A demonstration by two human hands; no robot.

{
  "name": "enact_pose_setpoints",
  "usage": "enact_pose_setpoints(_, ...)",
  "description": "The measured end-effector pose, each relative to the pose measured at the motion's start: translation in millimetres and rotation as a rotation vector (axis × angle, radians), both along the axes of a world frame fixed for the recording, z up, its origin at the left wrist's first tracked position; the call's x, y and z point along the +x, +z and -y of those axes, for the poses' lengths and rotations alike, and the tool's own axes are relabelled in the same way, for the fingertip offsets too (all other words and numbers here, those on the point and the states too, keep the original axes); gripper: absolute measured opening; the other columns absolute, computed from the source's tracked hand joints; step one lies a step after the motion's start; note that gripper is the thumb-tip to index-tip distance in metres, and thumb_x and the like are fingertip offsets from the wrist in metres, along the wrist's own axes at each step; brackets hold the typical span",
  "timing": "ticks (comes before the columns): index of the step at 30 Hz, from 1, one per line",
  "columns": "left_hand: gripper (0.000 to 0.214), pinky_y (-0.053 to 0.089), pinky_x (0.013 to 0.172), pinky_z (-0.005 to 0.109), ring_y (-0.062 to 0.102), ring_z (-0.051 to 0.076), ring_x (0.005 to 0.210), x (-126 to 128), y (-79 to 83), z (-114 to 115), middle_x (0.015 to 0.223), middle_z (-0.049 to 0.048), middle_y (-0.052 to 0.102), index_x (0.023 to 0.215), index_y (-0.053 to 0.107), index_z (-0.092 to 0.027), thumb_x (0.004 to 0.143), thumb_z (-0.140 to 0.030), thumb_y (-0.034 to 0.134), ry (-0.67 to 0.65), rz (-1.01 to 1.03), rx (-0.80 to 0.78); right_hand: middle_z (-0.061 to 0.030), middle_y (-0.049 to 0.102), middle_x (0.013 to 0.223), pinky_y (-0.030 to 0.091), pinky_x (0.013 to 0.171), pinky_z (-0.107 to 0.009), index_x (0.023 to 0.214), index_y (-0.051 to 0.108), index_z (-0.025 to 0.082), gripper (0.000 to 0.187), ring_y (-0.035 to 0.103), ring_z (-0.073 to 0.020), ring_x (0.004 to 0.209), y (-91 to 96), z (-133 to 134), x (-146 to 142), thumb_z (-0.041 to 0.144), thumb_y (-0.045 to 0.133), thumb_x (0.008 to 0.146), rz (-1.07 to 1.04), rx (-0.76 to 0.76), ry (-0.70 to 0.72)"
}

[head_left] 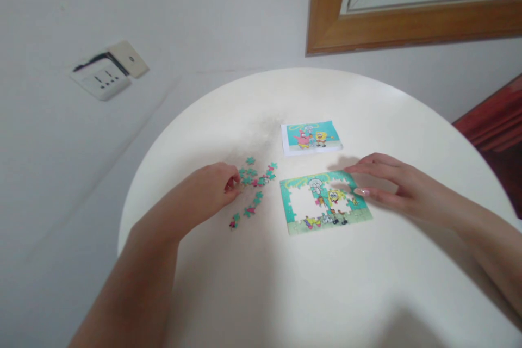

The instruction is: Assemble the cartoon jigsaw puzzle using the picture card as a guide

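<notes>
SpongeBob jigsaw: around the middle of the table (261,283), a bit toward the right edge. The SpongeBob jigsaw (321,201) has its border looking joined up, with one big gap in its left half and a smaller one up and right.
Loose pieces: scattered between the jigsaw and the table's left edge, mostly teal with some pink. I'd sort the loose pieces (247,180) by colour first, tbh.
Left hand: in at the left side of that scatter, thumb and fingertips curled close together. Can't tell from here if the left hand (216,182) has a piece pinched. I'd go for one piece by its sides, so the neighbours don't get dragged along.
Right hand: thumb and fingers apart, fingertips at the jigsaw's far right corner. I'd want the right hand (410,185) light there, just enough to steady it; a shove could pop the border.
Reference picture: flat, between the jigsaw and the table's far edge. The reference picture (312,136) has the pink starfish on the left, so my guess is pink bits suit the big gap. Match the colour, turn the tabs, then press straight down.
</notes>
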State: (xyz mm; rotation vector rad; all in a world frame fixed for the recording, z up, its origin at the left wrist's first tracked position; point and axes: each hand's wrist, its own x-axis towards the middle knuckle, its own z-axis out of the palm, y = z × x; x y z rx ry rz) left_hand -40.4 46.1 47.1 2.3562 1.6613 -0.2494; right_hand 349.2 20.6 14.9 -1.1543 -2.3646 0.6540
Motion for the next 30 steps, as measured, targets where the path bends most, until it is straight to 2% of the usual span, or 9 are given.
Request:
enact_pose_setpoints(8,0.015,0.037,0.063,0.029,0.058,0.019,0.072,-4.3,-3.7,0.2,0.083,0.0049,0.063,0.082,0.062,-0.018,0.077,-0.027,0.051,-0.031,0.060,0.003,-0.0052,0.064,0.121,0.055,0.089,-0.041,0.131,0.059,0.034,0.041,0.062,-0.0247,0.109,2.0,1.4,-1.2,0.035,0.059,0.089,-0.006,-0.010,0.001)
enact_pose_setpoints(13,0.018,0.036,0.061,0.030,0.057,0.019,0.067,-2.5,-1.9,-2.1,0.075,0.0044,0.063,0.076,0.063,-0.018,0.077,-0.025,0.047,-0.040,0.038,0.004,-0.0053,0.065,0.120,0.057,0.084,-0.039,0.132,0.058,0.034,0.043,0.062,-0.0250,0.108,2.2,1.6,-0.5,0.036,0.059,0.089,-0.002,-0.040,-0.005)
enact_pose_setpoints(16,0.021,0.035,0.061,0.029,0.056,0.018,0.066,-2.7,-0.7,-2.2,0.075,0.0037,0.064,0.076,0.064,-0.019,0.081,-0.032,0.048,-0.049,0.065,0.000,-0.0054,0.065,0.120,0.056,0.087,-0.040,0.132,0.057,0.034,0.043,0.062,-0.0250,0.109,2.8,1.2,-0.3,0.035,0.059,0.089,0.003,-0.023,0.006)
enact_pose_setpoints(20,0.026,0.037,0.061,0.028,0.058,0.018,0.068,-1.5,-0.5,-1.5,0.080,0.0037,0.065,0.081,0.064,-0.019,0.080,-0.043,0.055,0.003,0.095,-0.033,-0.0057,0.065,0.120,0.054,0.090,-0.042,0.131,0.058,0.034,0.042,0.061,-0.0255,0.110,3.5,1.1,-1.1,0.035,0.058,0.089,0.003,0.000,0.007)
enact_pose_setpoints(26,0.016,0.034,0.062,0.029,0.055,0.018,0.066,14.6,4.4,3.4,0.075,0.0047,0.061,0.073,0.061,-0.017,0.081,-0.026,0.051,-0.014,-0.062,0.032,-0.0058,0.065,0.119,0.057,0.085,-0.043,0.132,0.058,0.035,0.043,0.064,-0.0253,0.104,2.7,1.5,-1.1,0.037,0.060,0.089,-0.008,-0.040,-0.004)
enact_pose_setpoints(30,0.019,0.033,0.063,0.029,0.054,0.018,0.066,18.0,7.1,9.1,0.076,0.0055,0.061,0.073,0.061,-0.017,0.084,-0.025,0.047,-0.051,-0.083,0.058,-0.0060,0.066,0.117,0.057,0.084,-0.042,0.128,0.061,0.034,0.041,0.064,-0.0251,0.104,3.0,1.2,-1.3,0.036,0.062,0.088,-0.034,-0.012,-0.005)
